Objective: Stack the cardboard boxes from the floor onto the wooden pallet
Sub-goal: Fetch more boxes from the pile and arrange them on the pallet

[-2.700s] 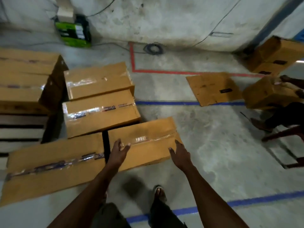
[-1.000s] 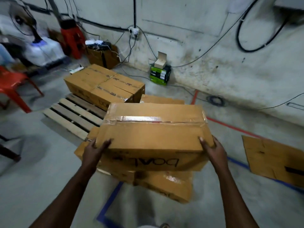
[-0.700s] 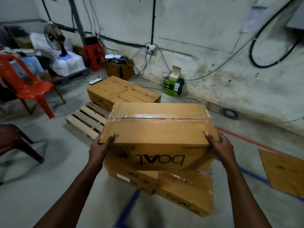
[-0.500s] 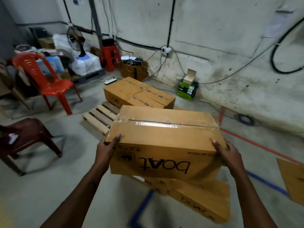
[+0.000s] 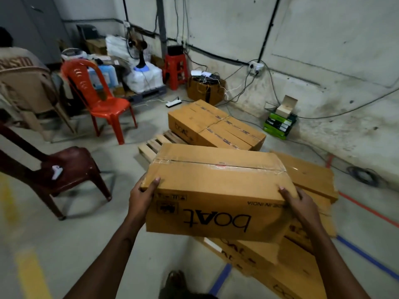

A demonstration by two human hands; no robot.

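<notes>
I carry a taped cardboard box (image 5: 216, 186) printed "boAt" in the air in front of me. My left hand (image 5: 141, 196) grips its left end and my right hand (image 5: 299, 201) grips its right end, thumbs on top. The wooden pallet (image 5: 154, 145) lies ahead on the floor, its near slats bare. Two boxes (image 5: 216, 125) sit side by side on the pallet's far part. More boxes (image 5: 306, 175) lie on the floor under and to the right of the carried one, partly hidden by it.
A dark brown plastic chair (image 5: 71, 169) stands at the left, a red chair (image 5: 101, 100) behind it. A person (image 5: 19, 67) sits at far left. Cables, a green box stack (image 5: 279, 124) and a red stool (image 5: 174, 70) line the wall.
I picked the box up from the floor with both hands and turned left with it. The pallet and chairs have come into view, and the box is now closer to the pallet.
</notes>
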